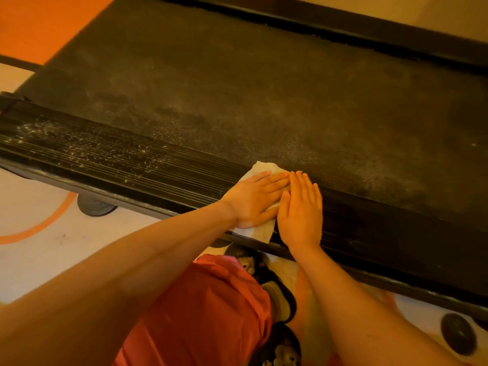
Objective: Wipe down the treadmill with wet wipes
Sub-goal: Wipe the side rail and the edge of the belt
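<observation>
- Treadmill lies across the floor, with its dusty dark belt on the far side and its ribbed side rail on the near side.
- Wet wipe lies flat on the side rail in the middle. Its far corner reaches the belt.
- Left grip presses flat on the wet wipe, with fingers straight, together, and pointing right.
- Right grip lies flat just right of it, with fingers straight and pointing far. Its thumb touches the left fingers.
- White specks cover the side rail left of the wet wipe.
- Round black foot stands under the frame at the left.
</observation>
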`<control>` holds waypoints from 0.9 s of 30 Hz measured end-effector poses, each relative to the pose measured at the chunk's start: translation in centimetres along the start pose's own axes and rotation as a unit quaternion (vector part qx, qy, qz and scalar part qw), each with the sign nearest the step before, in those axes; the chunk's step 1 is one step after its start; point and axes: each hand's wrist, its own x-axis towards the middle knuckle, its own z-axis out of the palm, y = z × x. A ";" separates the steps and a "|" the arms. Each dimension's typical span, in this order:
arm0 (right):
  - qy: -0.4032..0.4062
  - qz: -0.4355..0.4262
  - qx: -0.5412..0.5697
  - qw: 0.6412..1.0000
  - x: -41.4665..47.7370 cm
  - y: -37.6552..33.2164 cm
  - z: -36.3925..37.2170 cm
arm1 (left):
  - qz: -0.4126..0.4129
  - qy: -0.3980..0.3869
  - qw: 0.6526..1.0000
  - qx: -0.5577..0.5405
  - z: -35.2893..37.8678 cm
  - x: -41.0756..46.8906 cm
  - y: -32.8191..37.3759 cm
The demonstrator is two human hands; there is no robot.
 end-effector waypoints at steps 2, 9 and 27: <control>-0.008 0.006 0.004 1.000 0.0 0.0 -0.1 | -0.020 0.011 1.000 -0.013 -0.3 0.1 -0.4; -0.024 0.008 0.011 1.000 0.1 0.0 -0.2 | -0.086 0.018 0.996 0.004 -1.5 -2.6 -4.1; -0.030 -0.083 -0.021 0.996 0.6 -5.0 -0.3 | -0.361 0.071 0.930 0.021 -3.7 -17.3 -15.5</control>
